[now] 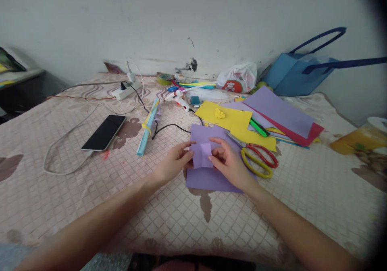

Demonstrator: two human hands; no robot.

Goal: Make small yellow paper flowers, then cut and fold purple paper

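Between my two hands is a small creased square of purple paper [202,156], lifted over a larger purple sheet [216,180] on the table. My left hand [178,158] pinches its left edge with thumb and fingers. The right edge is pinched by my right hand [226,160]. A fold line runs down the middle of the small piece. Just right of my right hand lie scissors [256,158] with red and yellow handles, their blades resting over the purple sheet. Yellow paper [226,115] with a crumpled yellow bit on it lies beyond.
A phone [104,133] on a charging cable lies left, near a power strip [127,90]. A light blue paper stick [148,128], a glue gun [179,99] and a green cutter [259,126] lie beyond my hands. Right stand a blue bag [298,73] and a drink cup [359,138].
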